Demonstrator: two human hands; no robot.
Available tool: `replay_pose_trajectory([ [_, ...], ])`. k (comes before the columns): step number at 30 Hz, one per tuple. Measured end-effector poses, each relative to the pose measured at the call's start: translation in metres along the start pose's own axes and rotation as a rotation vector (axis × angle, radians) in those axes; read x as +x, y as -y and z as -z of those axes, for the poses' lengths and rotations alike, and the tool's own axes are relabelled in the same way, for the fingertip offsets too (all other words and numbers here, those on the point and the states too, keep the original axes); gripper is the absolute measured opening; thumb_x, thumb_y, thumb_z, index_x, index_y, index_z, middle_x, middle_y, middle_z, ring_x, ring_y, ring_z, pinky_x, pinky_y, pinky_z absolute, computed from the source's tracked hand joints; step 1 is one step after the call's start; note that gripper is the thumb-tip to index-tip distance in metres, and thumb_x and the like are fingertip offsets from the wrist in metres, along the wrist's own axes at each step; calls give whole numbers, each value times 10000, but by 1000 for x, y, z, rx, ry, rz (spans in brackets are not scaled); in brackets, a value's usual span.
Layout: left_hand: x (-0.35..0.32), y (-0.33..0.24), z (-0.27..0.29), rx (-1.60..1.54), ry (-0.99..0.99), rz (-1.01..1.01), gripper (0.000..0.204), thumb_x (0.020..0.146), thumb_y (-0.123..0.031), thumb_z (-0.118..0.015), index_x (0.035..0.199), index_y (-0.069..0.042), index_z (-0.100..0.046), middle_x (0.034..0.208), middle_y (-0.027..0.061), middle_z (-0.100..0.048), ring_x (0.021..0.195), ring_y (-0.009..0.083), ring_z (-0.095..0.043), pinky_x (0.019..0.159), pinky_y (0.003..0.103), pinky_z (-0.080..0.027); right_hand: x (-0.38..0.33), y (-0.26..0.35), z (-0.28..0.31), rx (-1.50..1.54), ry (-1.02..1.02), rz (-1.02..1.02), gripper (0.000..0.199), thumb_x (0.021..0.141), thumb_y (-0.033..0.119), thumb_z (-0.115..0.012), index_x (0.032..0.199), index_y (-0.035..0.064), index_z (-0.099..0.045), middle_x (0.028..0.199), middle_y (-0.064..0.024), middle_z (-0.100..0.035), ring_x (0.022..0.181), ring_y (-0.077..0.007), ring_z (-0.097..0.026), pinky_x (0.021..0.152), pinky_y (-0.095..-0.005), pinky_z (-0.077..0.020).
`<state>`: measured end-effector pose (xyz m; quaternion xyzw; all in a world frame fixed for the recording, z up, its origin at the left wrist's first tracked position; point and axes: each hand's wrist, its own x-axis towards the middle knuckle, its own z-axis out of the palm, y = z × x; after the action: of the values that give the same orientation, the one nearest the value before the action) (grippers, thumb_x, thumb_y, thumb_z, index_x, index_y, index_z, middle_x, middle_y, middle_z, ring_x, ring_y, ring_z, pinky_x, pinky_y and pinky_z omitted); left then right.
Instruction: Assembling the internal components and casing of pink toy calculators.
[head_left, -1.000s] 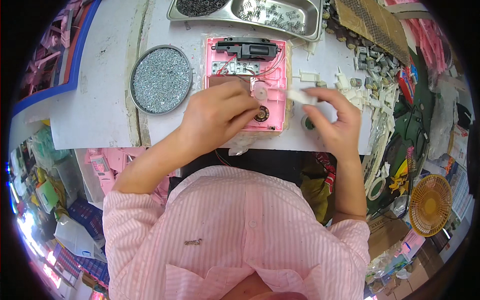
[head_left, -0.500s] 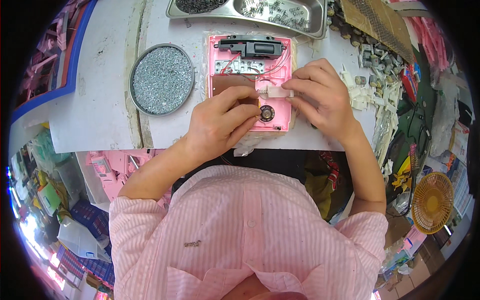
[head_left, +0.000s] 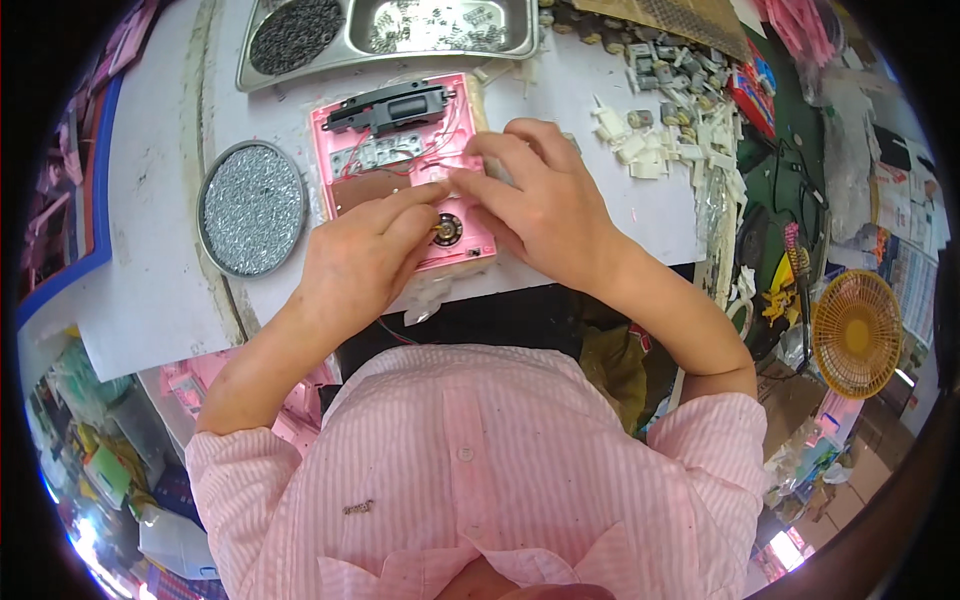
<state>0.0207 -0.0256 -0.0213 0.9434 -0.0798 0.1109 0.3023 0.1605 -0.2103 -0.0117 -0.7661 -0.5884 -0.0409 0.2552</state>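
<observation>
A pink plastic housing [head_left: 480, 238] lies tilted on the table in front of me. It holds a black plastic module [head_left: 400, 108], a grey metal plate [head_left: 375, 154], thin red wires and a round black-rimmed part [head_left: 447, 230]. My left hand [head_left: 365, 245] reaches over its lower left, fingers pinched together just above the round part; what they grip is hidden. From the right, my right hand [head_left: 540, 200] has its fingers closed on a white plastic piece [head_left: 441, 174] inside the housing. My fingers cover most of that piece, and both hands' fingertips nearly meet there.
Left of the housing stands a round dish [head_left: 252, 210] of small silvery pieces. A metal tray [head_left: 385, 62] with springs and dark small parts sits at the far edge. White plastic parts and small motors [head_left: 660, 130] are heaped at the right. A yellow fan [head_left: 856, 333] stands beyond.
The whole view has shifted, so table things appear further left. My right hand has moved in over the white piece, closer to my left fingertips, and the piece is now mostly covered.
</observation>
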Motion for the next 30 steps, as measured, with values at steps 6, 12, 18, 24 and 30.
replay_pose_trajectory([
  [6,-1,0,1,-74,21,34,152,855,-37,-683,997,-37,-628,1194,119,-699,962,299,-702,783,360,-571,-40,-83,55,-79,-55,-329,304,792,122,-703,1090,62,-719,1011,-114,-680,977,-291,-607,907,-398,-469],
  [12,0,0,4,-91,16,4,177,847,-65,-705,1008,-46,-634,1193,103,-696,948,297,-700,758,372,-570,-46,-127,67,-371,152,-486,251,809,137,-675,1041,49,-712,1023,-115,-654,1002,-322,-576,894,-410,-478],
  [18,14,-7,17,-265,-48,170,256,848,-107,-743,1075,-36,-646,1112,120,-684,745,213,-666,641,319,-528,-17,-108,68,-202,98,-464,291,817,173,-712,1079,56,-665,948,-118,-669,901,-296,-628,824,-384,-507],
  [24,82,-21,16,-696,246,390,240,942,-139,-709,1118,10,-641,825,-27,-617,646,-2,-494,541,173,-369,5,-14,58,326,13,-223,267,794,76,-760,1026,18,-643,891,-87,-676,746,-197,-660,687,-305,-529],
  [30,96,-34,16,-1259,411,433,181,985,-138,-657,1096,3,-637,848,-18,-646,653,11,-505,548,182,-377,-33,-9,67,1171,-183,-631,203,820,-32,-768,992,-8,-662,901,-113,-716,759,-147,-697,659,-277,-569],
])
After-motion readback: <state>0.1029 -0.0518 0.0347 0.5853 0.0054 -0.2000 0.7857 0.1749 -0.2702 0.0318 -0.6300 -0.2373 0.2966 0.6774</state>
